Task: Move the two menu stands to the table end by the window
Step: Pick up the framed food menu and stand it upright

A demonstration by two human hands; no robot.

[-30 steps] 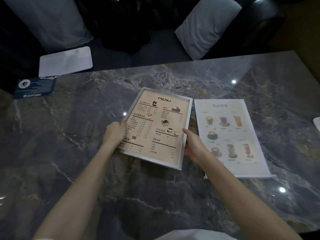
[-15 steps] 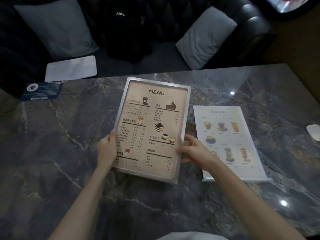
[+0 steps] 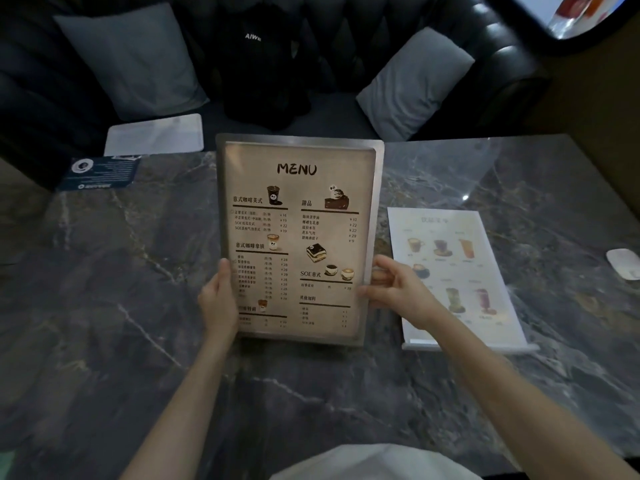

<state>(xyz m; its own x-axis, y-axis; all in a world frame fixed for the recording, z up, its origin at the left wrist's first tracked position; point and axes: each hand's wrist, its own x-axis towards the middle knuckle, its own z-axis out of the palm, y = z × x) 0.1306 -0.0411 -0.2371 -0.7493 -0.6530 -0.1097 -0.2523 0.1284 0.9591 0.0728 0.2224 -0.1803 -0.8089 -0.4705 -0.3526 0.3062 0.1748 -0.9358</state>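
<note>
A brown menu stand [image 3: 298,216] headed "MENU", in a silver frame, is raised nearly upright above the dark marble table [image 3: 104,289]. My left hand [image 3: 219,299] grips its lower left edge and my right hand [image 3: 398,289] grips its lower right edge. A second, white menu stand [image 3: 453,258] with drink pictures lies flat on the table just right of my right hand, which hides part of its left side.
A blue card [image 3: 100,173] lies at the table's far left corner. A small white object [image 3: 623,263] sits at the right edge. Behind the table is a dark sofa with two grey cushions [image 3: 131,60] [image 3: 414,84], a black bag [image 3: 263,64] and a white tablet-like slab [image 3: 156,133].
The brown menu stand has been lifted off the table and tipped from lying flat to nearly upright, with both hands holding its sides throughout.
</note>
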